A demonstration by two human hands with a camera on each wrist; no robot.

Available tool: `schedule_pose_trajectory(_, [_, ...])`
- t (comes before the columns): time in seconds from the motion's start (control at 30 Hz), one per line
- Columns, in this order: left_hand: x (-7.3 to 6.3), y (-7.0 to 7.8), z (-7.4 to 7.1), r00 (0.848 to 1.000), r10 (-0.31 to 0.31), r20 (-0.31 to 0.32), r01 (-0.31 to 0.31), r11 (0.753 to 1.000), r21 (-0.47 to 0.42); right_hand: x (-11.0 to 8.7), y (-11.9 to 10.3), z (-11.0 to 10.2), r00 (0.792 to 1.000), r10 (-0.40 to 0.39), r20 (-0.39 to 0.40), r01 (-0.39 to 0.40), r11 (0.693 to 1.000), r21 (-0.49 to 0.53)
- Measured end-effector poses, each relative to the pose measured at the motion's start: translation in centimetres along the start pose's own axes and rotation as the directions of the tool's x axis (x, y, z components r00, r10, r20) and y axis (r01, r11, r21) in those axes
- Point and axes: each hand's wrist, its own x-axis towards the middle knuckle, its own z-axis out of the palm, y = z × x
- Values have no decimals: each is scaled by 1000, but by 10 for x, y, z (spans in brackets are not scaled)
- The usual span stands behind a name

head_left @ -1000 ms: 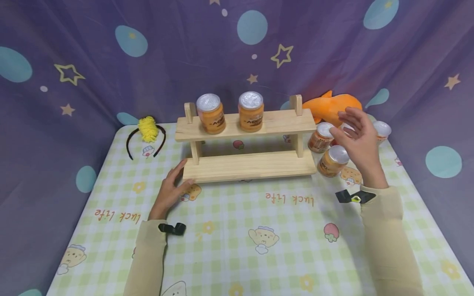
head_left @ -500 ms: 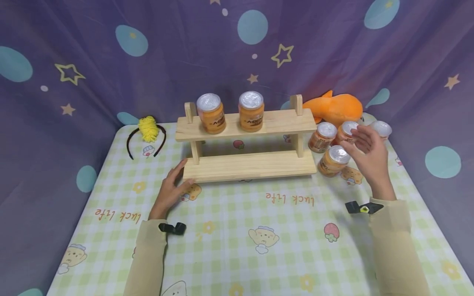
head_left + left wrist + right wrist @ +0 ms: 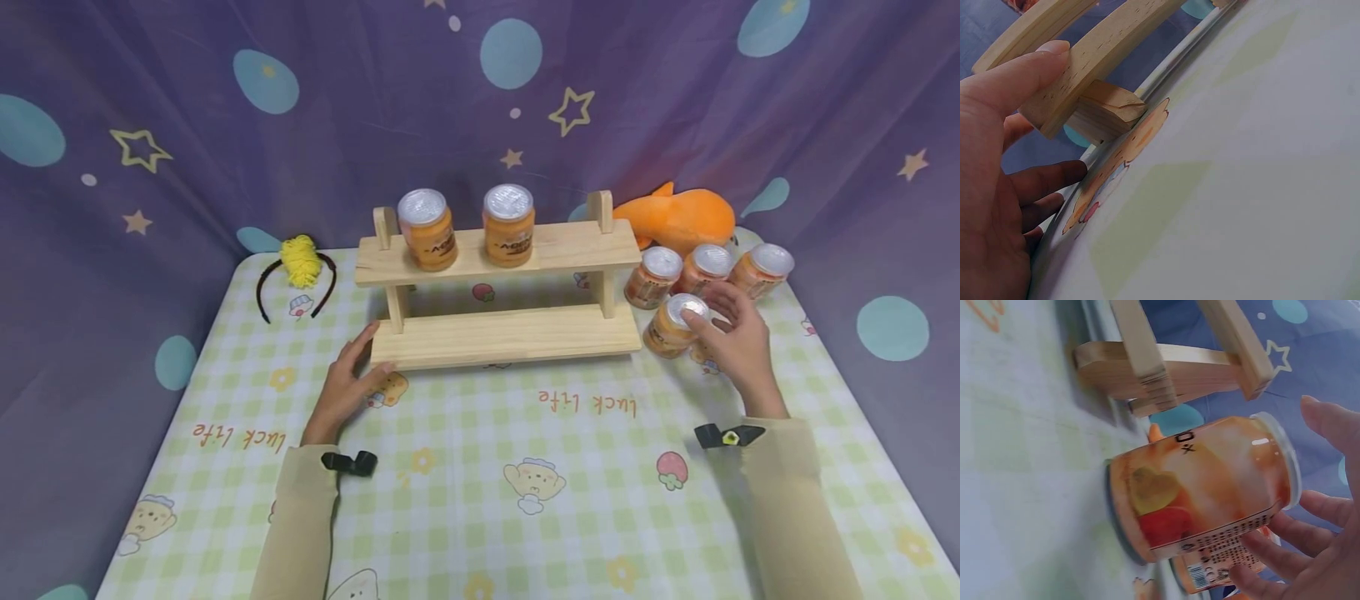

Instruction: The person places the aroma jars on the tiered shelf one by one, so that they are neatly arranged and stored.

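A two-tier wooden shelf stands in the middle of the table. At the left end of its lower board, my left hand holds the corner between thumb and index finger; in the left wrist view the thumb lies on the wood and the other fingers stay off it. Two orange jars with clear lids, a left jar and a right jar, stand on the upper board. My right hand is around the lid of the front jar, its fingers spread and thumb apart from the lid in the right wrist view.
Behind the front jar stand three more jars: one by the shelf, a middle jar and a right-hand jar. An orange plush toy lies behind them. A headband with a yellow pompom is at the back left.
My right hand has come away from the jars at the back, moved toward me and lowered around the front jar's lid. The left hand and shelf have stayed in place.
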Motion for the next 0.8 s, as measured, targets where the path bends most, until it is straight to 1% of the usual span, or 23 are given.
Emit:
schedule_pose_trajectory(0.17, [0, 0, 0, 1000, 1, 4, -1, 1000, 1, 0, 6, 5, 999, 25, 23, -24, 1000, -5])
schedule_pose_trajectory(0.27, [0, 2, 0, 1000, -9, 10, 9, 1000, -2, 0, 11, 9, 999, 20, 32, -20, 1000, 2])
schedule_pose_trajectory(0.33, [-1, 7, 0, 1000, -15, 13, 15, 1000, -7, -1, 14, 11, 999, 5, 36, -5, 1000, 10])
schedule_pose_trajectory(0.43, [-6, 19, -1, 1000, -16, 19, 16, 1000, -16, -2, 17, 15, 999, -35, 30, 34, 999, 27])
schedule_pose_trajectory(0.57, [-11, 34, -3, 1000, -8, 27, 8, 1000, -12, -4, 19, 18, 998, -62, 13, 62, 998, 14])
schedule_pose_trajectory(0.67, [-13, 38, -4, 1000, -5, 29, 5, 1000, -9, -5, 19, 21, 999, -53, -3, 53, 999, -1])
schedule_pose_trajectory(0.8, [-13, 39, -4, 1000, -9, 26, 9, 1000, -20, -6, 21, 23, 999, -42, -25, 42, 999, 10])
